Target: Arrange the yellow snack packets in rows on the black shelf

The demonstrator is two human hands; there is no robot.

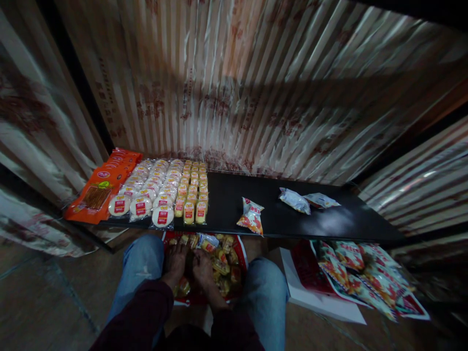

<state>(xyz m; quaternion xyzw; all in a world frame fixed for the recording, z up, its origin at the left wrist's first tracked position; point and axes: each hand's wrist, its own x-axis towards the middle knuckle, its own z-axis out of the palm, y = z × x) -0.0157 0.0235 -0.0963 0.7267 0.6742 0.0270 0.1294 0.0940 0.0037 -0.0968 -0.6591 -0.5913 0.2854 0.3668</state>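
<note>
Between my knees is a red bag [245, 251] with a white edge, filled with small yellow-wrapped snack packets [221, 268]. My left hand [176, 259] is in its left part, fingers stretched forward over the packets. Beside it my right hand [202, 267] is closed, knuckles up; whatever it may hold is hidden in shadow. A whitish-blue packet [208, 242] lies just ahead of the right hand. On the black shelf [226, 200] in front, similar yellow packets [189, 209] stand in neat rows, next to rows of round white crackers [141, 207] in clear wrappers.
An orange snack bag [104, 183] lies at the shelf's left end. A white-and-orange packet [251, 216] and two silvery packets [294, 201] lie farther right. A white box [310, 295] and a bag of white-and-orange packets [349, 256] stand on the floor at right. Striped curtain [234, 97] hangs behind.
</note>
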